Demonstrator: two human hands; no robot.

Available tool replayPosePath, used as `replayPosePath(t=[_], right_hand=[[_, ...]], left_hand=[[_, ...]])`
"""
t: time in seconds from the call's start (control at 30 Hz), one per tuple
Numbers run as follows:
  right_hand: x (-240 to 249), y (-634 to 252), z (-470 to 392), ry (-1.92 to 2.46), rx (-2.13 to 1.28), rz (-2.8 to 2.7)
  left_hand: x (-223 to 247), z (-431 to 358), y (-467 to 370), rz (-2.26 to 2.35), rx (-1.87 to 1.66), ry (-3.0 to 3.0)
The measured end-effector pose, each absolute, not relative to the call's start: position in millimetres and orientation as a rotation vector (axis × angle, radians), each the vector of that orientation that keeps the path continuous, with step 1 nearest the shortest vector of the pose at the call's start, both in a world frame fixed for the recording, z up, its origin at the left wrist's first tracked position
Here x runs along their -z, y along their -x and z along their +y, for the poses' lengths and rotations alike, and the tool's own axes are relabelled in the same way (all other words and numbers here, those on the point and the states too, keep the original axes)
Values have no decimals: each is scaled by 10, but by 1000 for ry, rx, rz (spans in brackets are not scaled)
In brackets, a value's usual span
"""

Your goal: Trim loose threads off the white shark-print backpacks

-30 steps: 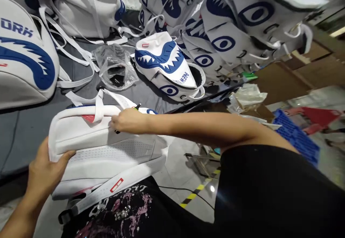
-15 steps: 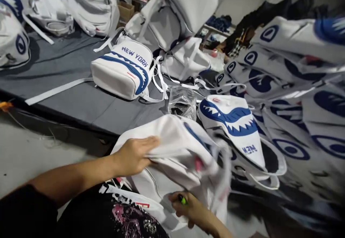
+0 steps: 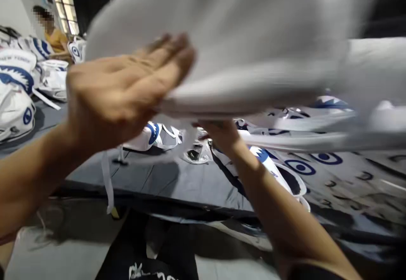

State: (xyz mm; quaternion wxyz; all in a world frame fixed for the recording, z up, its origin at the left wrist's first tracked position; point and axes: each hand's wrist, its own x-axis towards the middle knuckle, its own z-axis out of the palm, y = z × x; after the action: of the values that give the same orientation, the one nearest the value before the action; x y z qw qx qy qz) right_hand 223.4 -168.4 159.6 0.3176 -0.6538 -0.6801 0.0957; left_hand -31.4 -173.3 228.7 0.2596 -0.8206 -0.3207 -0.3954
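Note:
A large white backpack (image 3: 241,39), blurred by motion, is lifted close in front of the camera and fills the upper middle. My left hand (image 3: 127,85) is on its left lower edge, with the fingers pressed together against the white material. Under the backpack, my right hand (image 3: 218,134) reaches up to its lower side; its fingers are mostly hidden and smeared, so what it holds is unclear. Behind the hands, a clear plastic bag (image 3: 198,153) lies on the grey cloth-covered table (image 3: 165,187).
White backpacks with blue shark prints (image 3: 15,70) stand at the left. A person (image 3: 57,39) in a yellow top is in the far left background. More printed bags (image 3: 300,166) are piled at the right. The table's front edge crosses below my hands.
The white backpack has gone from my lap up in front of the camera, with my left hand on it. My right hand has moved up beneath it. The view has tilted up.

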Motion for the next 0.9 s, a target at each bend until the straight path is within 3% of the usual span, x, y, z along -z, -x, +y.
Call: replayPosePath(t=[0.1, 0.2, 0.27, 0.33, 0.43, 0.5, 0.63, 0.73, 0.9], right_hand=[[-1454, -1882, -1513, 1392, -381, -2075], [-811, -1895, -1738, 1344, -440, -2325], [-314, -2216, -1922, 1429, -416, -2456], [70, -2768, -2046, 1801, -249, -2224], [356, -3757, -2077, 2507, 204, -1660], [439, -4308, -2004, 2707, 323, -1427], [572, -4839, -1747, 2883, 288, -1299], [581, -4898, -1619, 2965, 220, -1259], [5, -4873, -1891, 2973, 358, -1228]], left_hand=[[-1848, -974, 548, -709, 1209, 2022], [-1047, -83, 759, -763, 1209, 2115], [-442, 384, 860, -910, 1188, 2276], [80, 641, 936, -1093, 1172, 2390], [512, 611, 1008, -1182, 1093, 2464], [581, 410, 1004, -1249, 1008, 2493], [670, -14, 891, -1416, 976, 2438], [896, -192, 818, -1225, 1108, 2290], [1229, -517, 573, -1016, 1299, 2351]])
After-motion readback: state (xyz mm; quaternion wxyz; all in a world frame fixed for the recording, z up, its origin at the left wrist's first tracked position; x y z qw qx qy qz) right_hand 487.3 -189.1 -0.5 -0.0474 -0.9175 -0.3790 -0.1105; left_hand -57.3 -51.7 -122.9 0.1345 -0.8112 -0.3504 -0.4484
